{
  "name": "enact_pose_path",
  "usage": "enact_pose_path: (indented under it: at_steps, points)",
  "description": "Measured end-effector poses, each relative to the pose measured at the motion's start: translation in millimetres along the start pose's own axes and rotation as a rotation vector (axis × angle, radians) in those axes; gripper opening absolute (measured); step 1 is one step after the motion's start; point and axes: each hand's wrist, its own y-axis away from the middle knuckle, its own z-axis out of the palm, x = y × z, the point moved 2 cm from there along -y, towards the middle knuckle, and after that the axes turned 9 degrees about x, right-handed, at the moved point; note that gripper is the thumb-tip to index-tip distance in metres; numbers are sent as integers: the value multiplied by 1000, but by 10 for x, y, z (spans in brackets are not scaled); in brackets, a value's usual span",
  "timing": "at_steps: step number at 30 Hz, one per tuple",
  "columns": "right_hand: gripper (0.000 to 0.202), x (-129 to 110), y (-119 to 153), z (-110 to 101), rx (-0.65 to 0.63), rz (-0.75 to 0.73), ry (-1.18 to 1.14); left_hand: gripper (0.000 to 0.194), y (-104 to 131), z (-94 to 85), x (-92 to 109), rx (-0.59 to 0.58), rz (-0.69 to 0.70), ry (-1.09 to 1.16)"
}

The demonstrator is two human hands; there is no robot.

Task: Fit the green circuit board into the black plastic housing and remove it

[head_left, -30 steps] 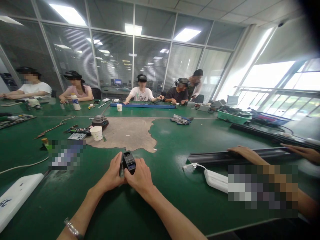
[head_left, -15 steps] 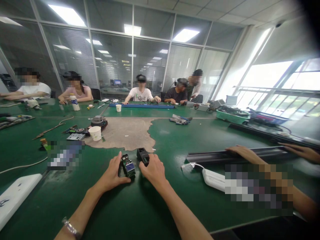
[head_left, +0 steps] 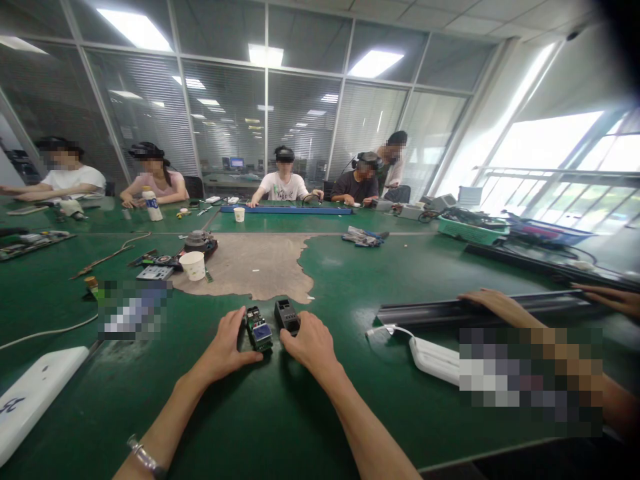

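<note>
On the green table in front of me, my left hand (head_left: 227,347) curls round the left side of a small electronic module (head_left: 260,333), its thumb at the near end. The module has a bare green circuit board and a little bluish screen. A black plastic housing (head_left: 286,315) with openings in its face is in my right hand (head_left: 313,343), the thumb on its near end and the other fingers partly hidden. Module and housing are close together, a narrow gap between them. A clear band circles my left wrist.
A co-worker's hand (head_left: 493,307) rests on a long black bar (head_left: 430,311) at right, near a white power strip (head_left: 434,359). A paper cup (head_left: 193,266) and computer parts (head_left: 155,272) lie beyond my left hand. Gloves (head_left: 364,237) lie farther back. Several people sit opposite.
The view has shifted slightly. The black housing stands a little more upright in my right hand; my left hand and the module keep nearly the same position.
</note>
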Motion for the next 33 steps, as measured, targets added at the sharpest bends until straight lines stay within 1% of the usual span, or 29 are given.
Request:
enact_pose_path:
  at_steps: [3, 7, 12, 17, 19, 23, 25, 29, 33]
  points:
    - [28, -70, -4, -78, 61, -8, -112, 94, -15, -15, 23, 4, 11, 21]
    - [27, -259, 34, -160, 102, -82, -219, 90, -13, -37, 51, 25, 38, 44]
    - [29, -475, 50, -148, 100, -169, -175, 88, -8, -42, 47, 39, 56, 53]
    - [32, -577, 11, -67, 104, -205, -93, 88, 2, -34, 18, 34, 56, 70]
    - [32, -609, 8, -37, 93, -221, -76, 94, 13, -30, 7, 30, 50, 70]
    - [30, -649, 42, 15, 65, -238, -32, 121, 27, -22, 0, 44, 6, 79]
    - [31, -648, 76, 47, 47, -245, -10, 128, 21, -15, 11, 50, 11, 77]
    - [32, -606, 154, 126, 7, -248, 3, 128, 4, -1, 30, 70, 65, 27]
    - [36, -552, 201, 175, 0, -229, -29, 129, 11, 11, 27, 39, 82, -3]
